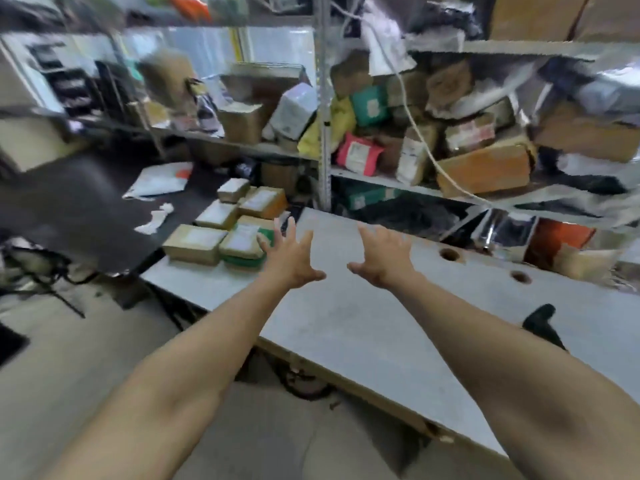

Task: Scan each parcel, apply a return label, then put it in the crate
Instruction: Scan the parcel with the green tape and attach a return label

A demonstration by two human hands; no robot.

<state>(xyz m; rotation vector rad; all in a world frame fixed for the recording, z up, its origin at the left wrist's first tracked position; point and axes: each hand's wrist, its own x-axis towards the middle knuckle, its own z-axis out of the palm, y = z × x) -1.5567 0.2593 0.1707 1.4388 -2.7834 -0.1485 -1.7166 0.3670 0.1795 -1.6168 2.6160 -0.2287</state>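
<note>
**Operator:** Status of the hands and the parcels?

**Supervisor:** The left hand (292,256) and the right hand (382,258) are both extended over the grey table (363,323), fingers spread, holding nothing. The parcels (225,230) sit clustered at the table's far left corner, just beside the left hand. No crate is identifiable.

**Operator:** Recommended procedure?

**Supervisor:** Take 1 parcel only, probably the nearest, stacked on the green packet (242,261). Grip opposite sides with both hands, keep its label face up, and avoid disturbing adjacent boxes.
</note>
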